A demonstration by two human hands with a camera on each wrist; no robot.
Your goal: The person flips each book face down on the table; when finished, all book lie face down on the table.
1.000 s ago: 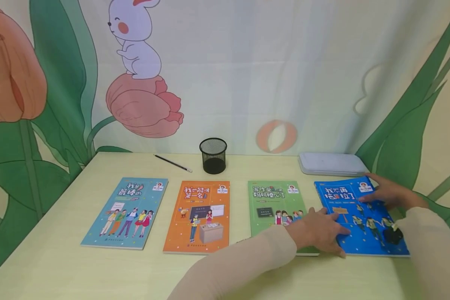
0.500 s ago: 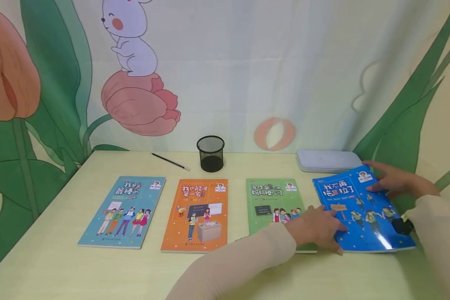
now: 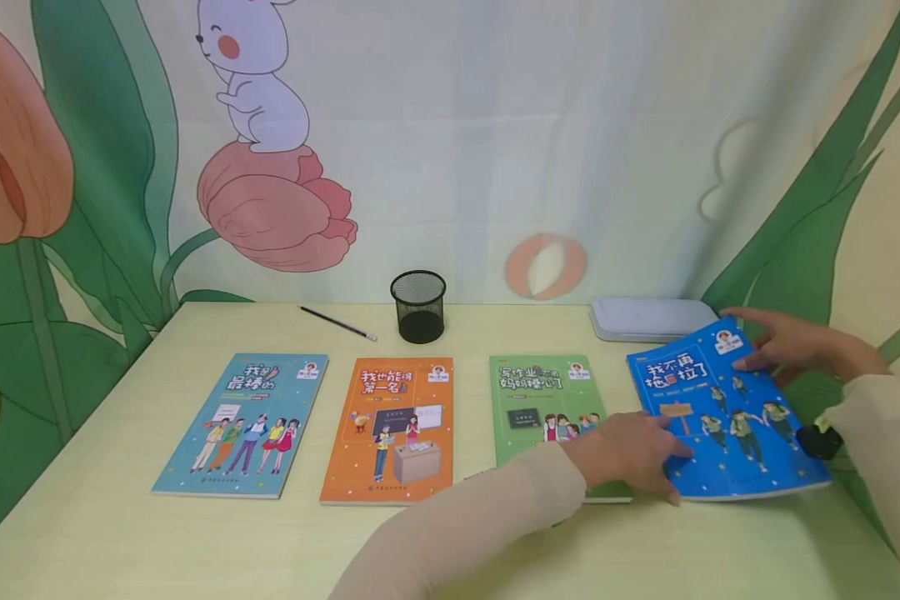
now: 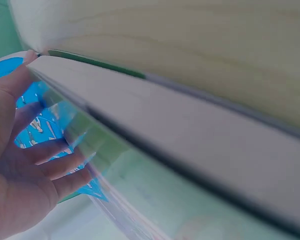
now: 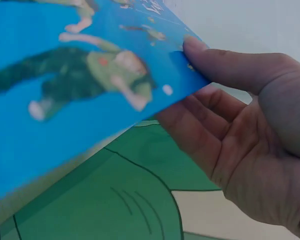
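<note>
On the right side of the table in the head view, a blue book (image 3: 742, 433) tilts with its right side raised. My right hand (image 3: 802, 346) pinches it near the far right corner; in the right wrist view the thumb (image 5: 235, 67) lies on the cover and the fingers are underneath. My left hand (image 3: 633, 450) lies over the right part of a green book (image 3: 528, 392), fingers spread and fairly straight, reaching the blue book's left edge. In the left wrist view, the left thumb is by the corner of a book's pages (image 4: 140, 105).
An orange book (image 3: 386, 429) and a teal book (image 3: 240, 425) lie flat to the left. Behind them are a pencil (image 3: 337, 323), a black mesh pen holder (image 3: 418, 308) and a pale flat case (image 3: 652, 319). A patterned curtain (image 3: 450, 150) hangs at the table's back.
My right hand has moved up and right, lifting the right side of the blue book off the table. The left hand has stayed nearly in place. The head view has shifted slightly.
</note>
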